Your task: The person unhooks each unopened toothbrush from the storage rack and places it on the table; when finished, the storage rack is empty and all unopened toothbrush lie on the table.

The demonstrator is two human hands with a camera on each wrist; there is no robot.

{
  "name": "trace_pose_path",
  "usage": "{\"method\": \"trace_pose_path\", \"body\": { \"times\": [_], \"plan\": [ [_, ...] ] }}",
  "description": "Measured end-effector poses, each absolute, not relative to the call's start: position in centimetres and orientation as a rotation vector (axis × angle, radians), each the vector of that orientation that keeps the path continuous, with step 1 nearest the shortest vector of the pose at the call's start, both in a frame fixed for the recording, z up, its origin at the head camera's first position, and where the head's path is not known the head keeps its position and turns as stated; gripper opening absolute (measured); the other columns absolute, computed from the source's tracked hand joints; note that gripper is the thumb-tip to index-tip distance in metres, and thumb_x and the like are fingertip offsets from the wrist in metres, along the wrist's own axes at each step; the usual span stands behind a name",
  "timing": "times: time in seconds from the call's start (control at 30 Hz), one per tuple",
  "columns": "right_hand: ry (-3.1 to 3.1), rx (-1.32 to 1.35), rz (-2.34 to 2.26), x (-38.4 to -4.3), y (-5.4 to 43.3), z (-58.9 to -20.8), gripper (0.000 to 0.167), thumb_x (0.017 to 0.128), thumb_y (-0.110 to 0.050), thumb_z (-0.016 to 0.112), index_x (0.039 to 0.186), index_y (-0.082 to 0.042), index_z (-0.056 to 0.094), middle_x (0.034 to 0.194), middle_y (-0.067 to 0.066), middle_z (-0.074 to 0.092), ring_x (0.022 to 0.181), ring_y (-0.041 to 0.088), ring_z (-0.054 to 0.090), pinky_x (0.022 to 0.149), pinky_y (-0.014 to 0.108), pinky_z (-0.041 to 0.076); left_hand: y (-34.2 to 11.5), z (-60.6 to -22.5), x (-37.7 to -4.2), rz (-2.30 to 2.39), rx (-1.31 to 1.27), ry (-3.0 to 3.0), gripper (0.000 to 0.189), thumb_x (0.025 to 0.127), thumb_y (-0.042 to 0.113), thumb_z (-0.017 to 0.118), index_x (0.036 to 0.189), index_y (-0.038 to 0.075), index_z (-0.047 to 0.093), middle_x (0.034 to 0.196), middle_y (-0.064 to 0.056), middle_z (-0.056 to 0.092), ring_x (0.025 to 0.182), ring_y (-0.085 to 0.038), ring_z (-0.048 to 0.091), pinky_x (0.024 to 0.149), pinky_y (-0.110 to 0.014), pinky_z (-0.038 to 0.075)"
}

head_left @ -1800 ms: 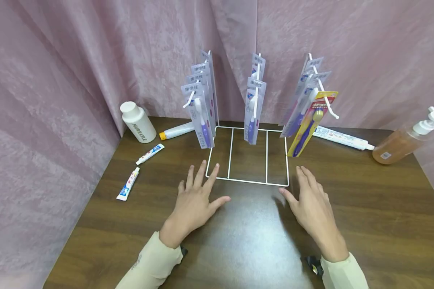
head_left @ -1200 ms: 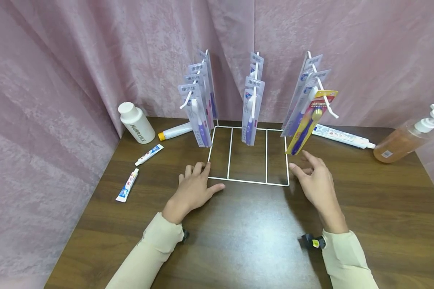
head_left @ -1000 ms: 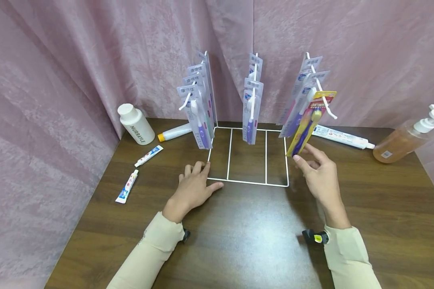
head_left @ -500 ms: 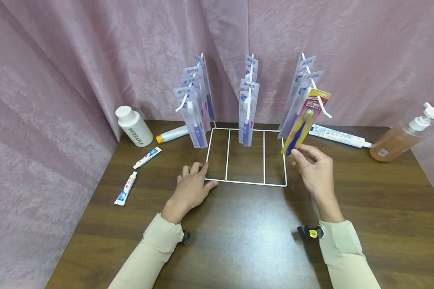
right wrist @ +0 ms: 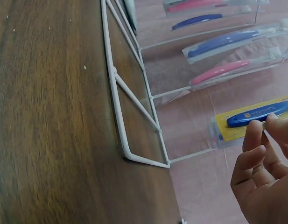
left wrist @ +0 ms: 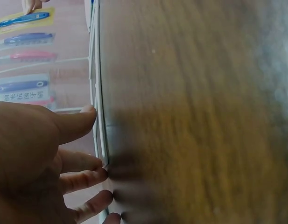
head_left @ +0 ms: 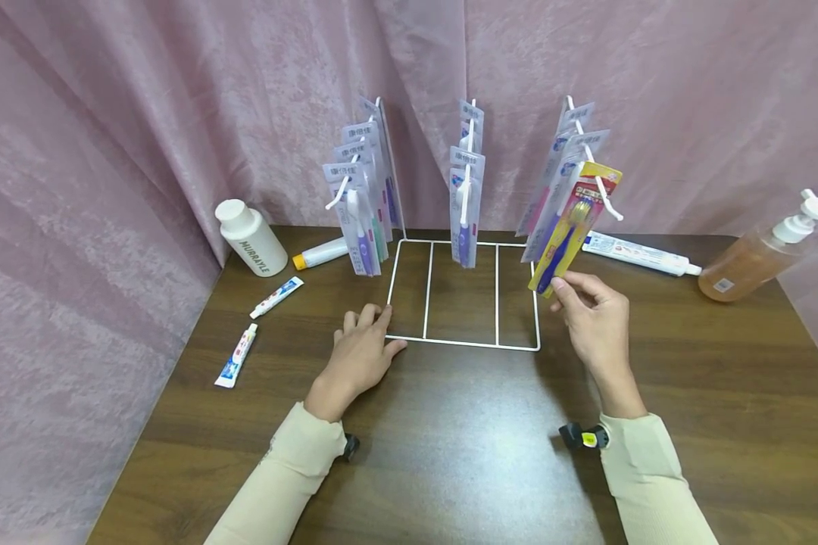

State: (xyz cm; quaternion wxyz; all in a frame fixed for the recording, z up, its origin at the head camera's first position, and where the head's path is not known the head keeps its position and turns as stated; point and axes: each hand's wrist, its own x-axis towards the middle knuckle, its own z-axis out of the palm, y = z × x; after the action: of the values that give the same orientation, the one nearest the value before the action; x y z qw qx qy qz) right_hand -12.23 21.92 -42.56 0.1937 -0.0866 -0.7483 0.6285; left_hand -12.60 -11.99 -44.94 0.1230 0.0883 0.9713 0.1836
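Note:
A toothbrush in a yellow and red pack (head_left: 567,235) hangs at the front of the right hook of a white wire rack (head_left: 463,344). My right hand (head_left: 596,318) pinches the lower end of that pack between thumb and fingers; the right wrist view shows the blue handle (right wrist: 256,115) inside it. My left hand (head_left: 357,352) rests on the table at the rack's front left corner, fingers spread, fingertips at the wire. Clear packs with purple toothbrushes hang in rows on the left hook (head_left: 361,219), the middle hook (head_left: 465,216) and behind the yellow pack.
At the left stand a white bottle (head_left: 252,238) and lie two small toothpaste tubes (head_left: 276,297). A yellow-capped tube (head_left: 320,253) lies behind the left row. At right are a large toothpaste tube (head_left: 641,255) and an amber pump bottle (head_left: 750,261). Pink curtain (head_left: 279,113) hangs behind.
My right hand has moved up and forward from the table to the yellow pack and taken its lower end, tilting it slightly. My left hand has settled onto the rack's front left corner.

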Motion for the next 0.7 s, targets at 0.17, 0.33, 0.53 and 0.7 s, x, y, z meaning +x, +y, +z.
{"method": "trace_pose_path", "body": {
  "times": [0.17,0.33,0.53,0.7],
  "plan": [
    [-2.014,-0.253,1.783,-12.0,22.4,-42.4,0.016,0.106,-0.002,0.079,0.115,0.011,0.082,0.068,-0.016,0.07,0.055,-0.002,0.061,0.049,0.014,0.043,-12.0,-45.0,-12.7,0.524,0.268,2.84,0.072,0.117,0.039,0.066,0.175,0.004,0.043,0.167,-0.017,0.05,0.136,-0.04,0.046,0.107,-0.057,0.048],
    [-1.97,-0.326,1.844,-11.4,23.4,-42.3,0.008,0.107,-0.002,0.078,0.104,-0.003,0.086,0.062,-0.01,0.069,0.053,0.003,0.061,0.049,0.015,0.042,-12.0,-45.0,-12.7,0.569,0.288,2.868,0.07,0.115,0.035,0.069,0.172,0.001,0.047,0.165,-0.019,0.053,0.137,-0.042,0.049,0.107,-0.06,0.05],
    [-2.219,-0.519,1.844,-10.3,25.2,-43.2,0.013,0.11,-0.012,0.075,0.113,-0.002,0.083,0.061,-0.012,0.064,0.058,0.003,0.059,0.052,0.017,0.043,-12.0,-45.0,-12.8,0.602,0.278,2.89,0.067,0.113,0.029,0.073,0.169,-0.001,0.052,0.162,-0.019,0.056,0.135,-0.042,0.05,0.105,-0.062,0.051],
    [-2.584,-0.562,1.708,-9.7,26.3,-44.0,0.036,0.115,-0.02,0.07,0.134,0.009,0.076,0.064,-0.014,0.059,0.063,0.004,0.056,0.056,0.022,0.045,-12.0,-45.0,-12.8,0.594,0.277,2.889,0.066,0.112,0.028,0.073,0.168,-0.001,0.053,0.162,-0.018,0.055,0.136,-0.043,0.051,0.107,-0.061,0.052]
  ]
}}
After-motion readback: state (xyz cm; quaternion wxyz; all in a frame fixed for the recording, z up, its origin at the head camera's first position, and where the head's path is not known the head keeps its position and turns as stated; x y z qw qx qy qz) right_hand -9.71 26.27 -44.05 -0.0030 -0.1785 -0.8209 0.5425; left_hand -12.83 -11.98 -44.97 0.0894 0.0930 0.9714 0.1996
